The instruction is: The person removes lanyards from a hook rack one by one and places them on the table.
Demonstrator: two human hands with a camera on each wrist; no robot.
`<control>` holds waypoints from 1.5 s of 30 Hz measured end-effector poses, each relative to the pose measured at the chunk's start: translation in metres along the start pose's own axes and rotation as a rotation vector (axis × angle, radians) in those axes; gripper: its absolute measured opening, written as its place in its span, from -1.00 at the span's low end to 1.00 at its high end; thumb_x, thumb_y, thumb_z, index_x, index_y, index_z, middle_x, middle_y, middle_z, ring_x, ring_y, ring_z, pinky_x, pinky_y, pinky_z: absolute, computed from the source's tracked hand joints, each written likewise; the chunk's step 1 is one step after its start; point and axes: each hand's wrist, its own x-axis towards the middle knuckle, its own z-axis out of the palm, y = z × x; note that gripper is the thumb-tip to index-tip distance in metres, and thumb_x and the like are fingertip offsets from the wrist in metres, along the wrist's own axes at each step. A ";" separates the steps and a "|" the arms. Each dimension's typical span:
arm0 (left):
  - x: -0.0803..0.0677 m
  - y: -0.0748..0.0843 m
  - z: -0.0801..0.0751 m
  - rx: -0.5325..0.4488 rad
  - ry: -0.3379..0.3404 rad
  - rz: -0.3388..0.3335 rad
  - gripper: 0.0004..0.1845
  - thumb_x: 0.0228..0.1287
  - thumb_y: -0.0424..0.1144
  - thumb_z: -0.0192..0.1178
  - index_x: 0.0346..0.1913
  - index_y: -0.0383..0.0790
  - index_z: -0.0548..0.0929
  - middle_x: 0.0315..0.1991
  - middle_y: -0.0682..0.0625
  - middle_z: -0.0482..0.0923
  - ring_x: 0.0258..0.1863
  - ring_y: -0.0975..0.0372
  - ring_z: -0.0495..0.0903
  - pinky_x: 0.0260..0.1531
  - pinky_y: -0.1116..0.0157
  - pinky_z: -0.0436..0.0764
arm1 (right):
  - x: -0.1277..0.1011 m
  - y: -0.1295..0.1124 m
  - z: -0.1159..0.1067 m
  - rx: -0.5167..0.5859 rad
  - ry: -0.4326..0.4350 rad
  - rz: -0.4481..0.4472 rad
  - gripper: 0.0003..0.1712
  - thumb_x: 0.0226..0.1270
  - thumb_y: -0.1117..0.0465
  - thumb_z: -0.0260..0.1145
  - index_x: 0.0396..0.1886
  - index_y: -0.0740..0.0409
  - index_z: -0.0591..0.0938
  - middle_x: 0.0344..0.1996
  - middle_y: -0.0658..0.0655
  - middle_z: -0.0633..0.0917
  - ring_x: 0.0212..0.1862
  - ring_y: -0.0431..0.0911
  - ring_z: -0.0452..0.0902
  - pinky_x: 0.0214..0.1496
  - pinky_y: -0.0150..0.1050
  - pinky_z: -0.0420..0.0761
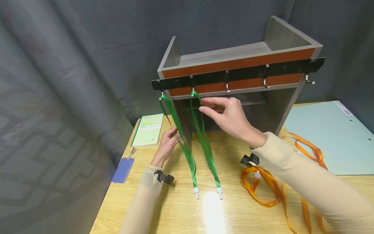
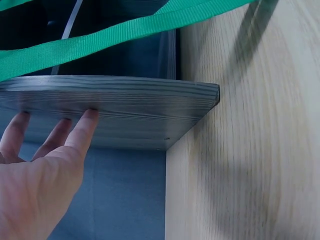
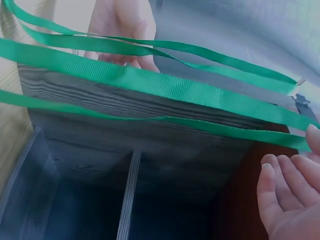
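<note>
Two green lanyards hang from the two leftmost hooks of a black hook rail (image 1: 245,74) on a grey wooden shelf unit. The left lanyard (image 1: 187,152) and the second lanyard (image 1: 204,143) both end in white clips above the table. My right hand (image 1: 230,113) is beside the top of the second lanyard, thumb and fingertips parted at its strap; whether they touch it is unclear. My left hand (image 1: 168,144) is behind the left lanyard. In the left wrist view its fingertips (image 2: 90,114) rest against the unit's side panel (image 2: 125,110).
Orange lanyards (image 1: 274,191) lie on the table under my right forearm. A light blue folder (image 1: 330,139) is at the right. On the left are a green notebook (image 1: 147,130) and a blue badge holder (image 1: 123,170). Three bare hooks (image 1: 266,83) continue along the rail.
</note>
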 end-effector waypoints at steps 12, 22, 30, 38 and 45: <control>-0.009 0.010 -0.003 0.055 0.051 -0.031 -0.64 0.41 -0.44 0.02 0.22 -0.48 0.44 0.01 -0.07 0.51 -0.05 0.19 0.46 -0.06 0.26 0.51 | 0.010 -0.012 0.017 0.081 0.035 0.014 -0.78 0.22 0.19 0.41 -0.17 0.19 0.75 -0.31 0.03 0.74 -0.35 -0.19 0.66 -0.36 -0.26 0.62; -0.007 0.006 -0.002 0.033 0.010 -0.016 -0.55 0.39 -0.33 0.12 0.26 -0.45 0.41 0.09 -0.08 0.49 0.02 0.17 0.45 -0.01 0.22 0.50 | -0.002 -0.031 0.011 0.029 0.110 -0.061 -0.82 0.21 0.16 0.42 -0.25 0.14 0.76 -0.36 -0.08 0.73 -0.40 -0.27 0.64 -0.45 -0.31 0.58; -0.006 0.009 0.002 0.013 0.049 -0.043 -0.66 0.41 -0.51 -0.04 0.05 -0.08 0.58 -0.01 0.00 0.51 -0.10 0.24 0.47 -0.11 0.31 0.52 | -0.004 -0.059 -0.003 0.139 0.097 -0.067 -0.88 0.19 0.26 0.42 -0.30 0.21 0.76 -0.44 -0.05 0.73 -0.46 -0.18 0.64 -0.44 -0.31 0.61; -0.004 0.005 0.002 0.024 0.039 -0.029 -0.66 0.40 -0.43 0.05 0.19 -0.40 0.46 0.03 -0.06 0.49 -0.05 0.21 0.48 -0.08 0.29 0.53 | -0.003 -0.071 -0.018 0.228 0.053 -0.110 -0.91 0.18 0.39 0.40 -0.30 0.29 0.75 -0.44 0.05 0.74 -0.46 -0.09 0.64 -0.40 -0.26 0.63; -0.003 0.003 0.003 0.026 0.035 -0.035 -0.70 0.40 -0.42 0.05 0.15 -0.32 0.51 0.01 -0.07 0.48 -0.07 0.21 0.47 -0.09 0.30 0.53 | 0.005 -0.082 -0.038 0.220 0.045 -0.176 -0.90 0.15 0.44 0.39 -0.32 0.29 0.75 -0.47 0.00 0.73 -0.52 -0.03 0.62 -0.49 -0.28 0.59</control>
